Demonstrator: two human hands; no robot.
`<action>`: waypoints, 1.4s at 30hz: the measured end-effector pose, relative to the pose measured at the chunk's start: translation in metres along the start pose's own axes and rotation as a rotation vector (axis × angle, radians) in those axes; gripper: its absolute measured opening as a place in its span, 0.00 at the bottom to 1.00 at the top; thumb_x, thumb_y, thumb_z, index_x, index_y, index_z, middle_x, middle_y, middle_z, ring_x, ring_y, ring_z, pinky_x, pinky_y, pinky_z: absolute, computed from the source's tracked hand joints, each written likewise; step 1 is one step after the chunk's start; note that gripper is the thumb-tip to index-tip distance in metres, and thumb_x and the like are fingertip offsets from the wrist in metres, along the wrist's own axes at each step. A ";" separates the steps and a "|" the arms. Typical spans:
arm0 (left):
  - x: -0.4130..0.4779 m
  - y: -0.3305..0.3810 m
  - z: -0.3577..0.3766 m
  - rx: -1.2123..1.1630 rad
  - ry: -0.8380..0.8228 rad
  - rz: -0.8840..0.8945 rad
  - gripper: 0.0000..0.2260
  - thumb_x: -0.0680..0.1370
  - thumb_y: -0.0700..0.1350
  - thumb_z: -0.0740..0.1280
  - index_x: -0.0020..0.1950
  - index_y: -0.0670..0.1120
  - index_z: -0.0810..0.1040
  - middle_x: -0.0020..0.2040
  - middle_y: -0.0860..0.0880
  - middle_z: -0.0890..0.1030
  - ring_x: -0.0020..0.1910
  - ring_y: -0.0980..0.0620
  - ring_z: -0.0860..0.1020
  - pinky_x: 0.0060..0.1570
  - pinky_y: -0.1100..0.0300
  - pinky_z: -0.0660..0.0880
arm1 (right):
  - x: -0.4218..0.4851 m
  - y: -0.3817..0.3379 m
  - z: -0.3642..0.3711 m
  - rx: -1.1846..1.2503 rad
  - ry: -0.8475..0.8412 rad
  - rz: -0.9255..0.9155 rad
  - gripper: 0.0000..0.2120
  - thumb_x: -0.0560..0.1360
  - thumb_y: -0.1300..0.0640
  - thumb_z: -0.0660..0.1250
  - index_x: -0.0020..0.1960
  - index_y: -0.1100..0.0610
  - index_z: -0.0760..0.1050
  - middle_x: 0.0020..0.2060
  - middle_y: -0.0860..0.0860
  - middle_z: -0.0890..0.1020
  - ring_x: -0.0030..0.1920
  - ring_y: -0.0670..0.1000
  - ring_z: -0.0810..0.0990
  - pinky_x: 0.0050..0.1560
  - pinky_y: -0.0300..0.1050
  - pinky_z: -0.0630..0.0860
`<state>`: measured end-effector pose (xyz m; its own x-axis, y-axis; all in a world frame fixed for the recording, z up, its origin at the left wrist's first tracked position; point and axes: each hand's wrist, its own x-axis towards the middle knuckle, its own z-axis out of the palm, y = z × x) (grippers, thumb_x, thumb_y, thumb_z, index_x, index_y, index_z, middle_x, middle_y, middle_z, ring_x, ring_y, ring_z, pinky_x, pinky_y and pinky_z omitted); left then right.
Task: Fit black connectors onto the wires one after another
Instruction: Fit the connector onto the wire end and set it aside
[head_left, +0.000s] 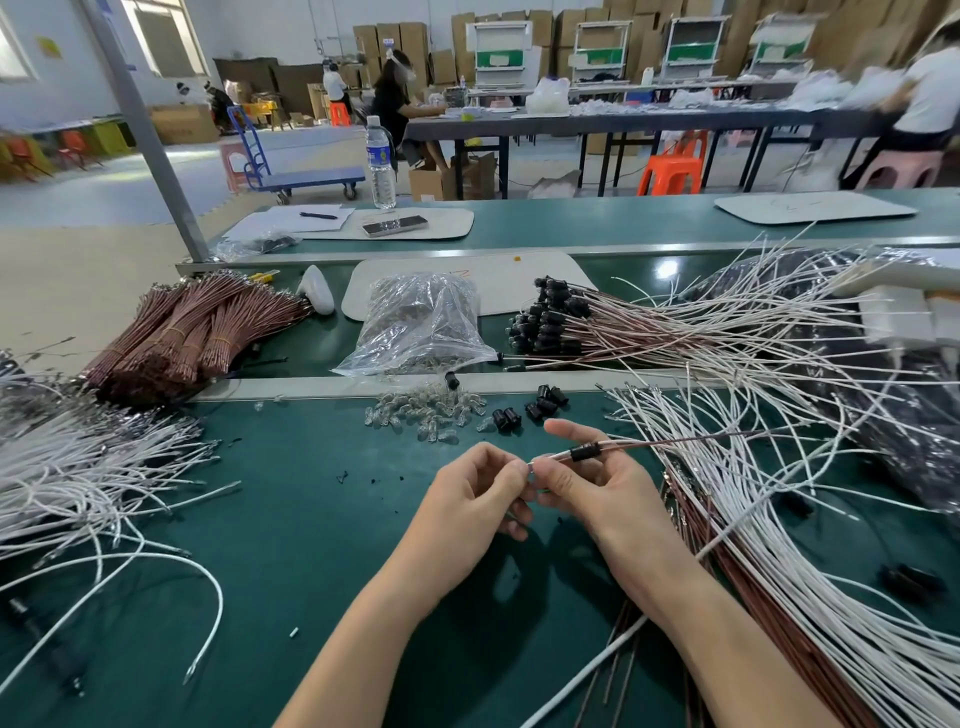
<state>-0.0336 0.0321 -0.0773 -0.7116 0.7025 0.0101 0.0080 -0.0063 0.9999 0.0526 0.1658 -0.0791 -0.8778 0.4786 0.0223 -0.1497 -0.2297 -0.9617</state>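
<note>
Desk, near left edge: loose white wires spread in a fan, ends pointing toward the middle; a stray end could be caught by a forearm and dragged into the work area

Far left corner: bundled brown wires, tied and stacked, well apart from the hands; no concern noted

Centre: left hand has its fingers curled and pinches the metal tip of the held wire; right hand pinches the same wire just beside it, fingertips almost meeting; the black connector is threaded on this wire, just behind the right hand's fingers and not yet at the tip – judged to be the seating step

Risks at this point:
- the tip is small and largely hidden by the fingers; a skewed push could bend the terminal or leave it only half seated
- the connector appears free on the wire; slack in the right-hand pinch would let it slide back toward the right
- the held wire trails over the white wire heap at the right edge – a snag there could jerk it out of the pinch

Just beyond the hands: clear bulbs and spare connectors lie loose; a knock would scatter them

Far right of centre: finished wires, already capped
</note>
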 end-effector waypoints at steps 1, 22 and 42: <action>0.000 -0.001 0.000 0.026 -0.001 0.011 0.07 0.83 0.42 0.64 0.47 0.41 0.77 0.37 0.51 0.82 0.37 0.52 0.80 0.39 0.59 0.78 | -0.001 0.000 0.000 -0.006 -0.009 0.011 0.19 0.67 0.53 0.77 0.58 0.49 0.81 0.44 0.56 0.87 0.46 0.52 0.87 0.46 0.39 0.81; -0.001 -0.002 -0.002 0.143 0.041 0.051 0.05 0.81 0.44 0.68 0.47 0.46 0.80 0.35 0.52 0.82 0.35 0.54 0.80 0.39 0.62 0.79 | 0.002 0.001 -0.005 -0.124 0.019 0.010 0.13 0.75 0.64 0.74 0.55 0.49 0.82 0.36 0.51 0.86 0.39 0.46 0.84 0.41 0.35 0.80; -0.001 0.003 -0.005 0.246 0.042 0.063 0.07 0.82 0.47 0.67 0.47 0.46 0.82 0.36 0.54 0.83 0.32 0.59 0.79 0.33 0.64 0.75 | 0.000 -0.002 -0.004 -0.054 -0.003 0.031 0.12 0.67 0.53 0.77 0.49 0.42 0.84 0.40 0.51 0.87 0.43 0.48 0.86 0.45 0.36 0.80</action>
<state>-0.0364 0.0276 -0.0745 -0.7329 0.6759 0.0774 0.2200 0.1278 0.9671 0.0547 0.1692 -0.0782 -0.8829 0.4695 -0.0074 -0.0972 -0.1981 -0.9753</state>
